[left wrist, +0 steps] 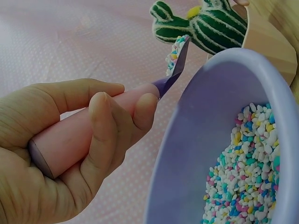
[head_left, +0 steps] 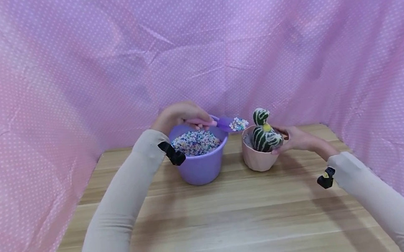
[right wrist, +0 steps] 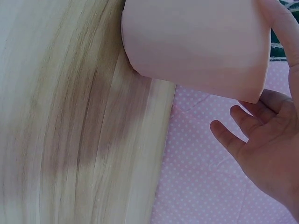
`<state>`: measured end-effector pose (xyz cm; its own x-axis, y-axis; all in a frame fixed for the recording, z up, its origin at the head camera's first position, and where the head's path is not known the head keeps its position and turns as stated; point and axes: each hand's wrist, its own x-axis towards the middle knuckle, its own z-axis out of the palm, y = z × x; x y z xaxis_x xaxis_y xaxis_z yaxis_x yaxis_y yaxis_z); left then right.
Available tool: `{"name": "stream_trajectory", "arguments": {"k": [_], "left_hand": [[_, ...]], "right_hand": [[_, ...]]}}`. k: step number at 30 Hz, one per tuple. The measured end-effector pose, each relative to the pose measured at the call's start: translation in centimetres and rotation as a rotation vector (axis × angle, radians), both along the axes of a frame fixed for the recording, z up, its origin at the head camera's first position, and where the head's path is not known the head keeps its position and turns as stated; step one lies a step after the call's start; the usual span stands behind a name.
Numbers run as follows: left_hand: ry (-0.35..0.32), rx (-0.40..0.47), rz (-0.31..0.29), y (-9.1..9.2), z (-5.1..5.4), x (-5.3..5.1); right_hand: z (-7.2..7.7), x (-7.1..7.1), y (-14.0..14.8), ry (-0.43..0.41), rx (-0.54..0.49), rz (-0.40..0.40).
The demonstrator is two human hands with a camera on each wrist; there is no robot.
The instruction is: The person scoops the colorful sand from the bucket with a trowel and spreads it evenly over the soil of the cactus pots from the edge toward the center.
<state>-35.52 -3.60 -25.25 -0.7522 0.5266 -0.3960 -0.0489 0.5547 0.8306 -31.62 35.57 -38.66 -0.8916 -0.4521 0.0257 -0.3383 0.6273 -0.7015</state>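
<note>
My left hand [head_left: 186, 111] grips the pink handle of a small trowel [head_left: 223, 124] with a purple blade. Colourful pebbles [head_left: 238, 124] are heaped on its blade, which hangs between a purple bucket [head_left: 203, 170] and a pink flowerpot [head_left: 257, 160], close to the pot's rim. More mixed pebbles [left wrist: 243, 172] lie inside the bucket. A green-and-white striped cactus [head_left: 263, 138] with a yellow flower leans to the right in the pot. My right hand [head_left: 299, 139] holds the pot at its right rim, thumb in front and fingers behind; its other fingers [right wrist: 226, 133] are off the pot.
Bucket and pot stand apart on a wooden table [head_left: 213, 221], near its back edge. A pink dotted cloth [head_left: 193, 51] hangs behind and at both sides. Each sleeved wrist carries a small black device [head_left: 172, 153].
</note>
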Motion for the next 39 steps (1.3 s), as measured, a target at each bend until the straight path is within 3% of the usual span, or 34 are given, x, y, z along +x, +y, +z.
{"name": "stream_trajectory", "arguments": {"k": [7,16,23,30,39], "left_hand": [[0.016,-0.028,-0.035,0.6,0.1,0.0],[-0.016,-0.066,-0.072,1.2,0.0,-0.4],[-0.053,-0.08,-0.046,1.9,0.3,-0.7],[-0.098,-0.124,-0.079,2.7,0.7,-0.9],[-0.08,-0.157,-0.07,3.3,0.9,-0.9]], "right_hand": [[-0.2,-0.1,0.0,-0.005,-0.006,-0.006],[-0.5,-0.3,0.0,0.004,-0.021,0.018],[-0.5,-0.4,0.0,0.0,-0.012,-0.001],[-0.4,-0.5,-0.1,-0.015,-0.015,-0.004],[-0.4,-0.4,0.0,-0.017,-0.025,-0.001]]}}
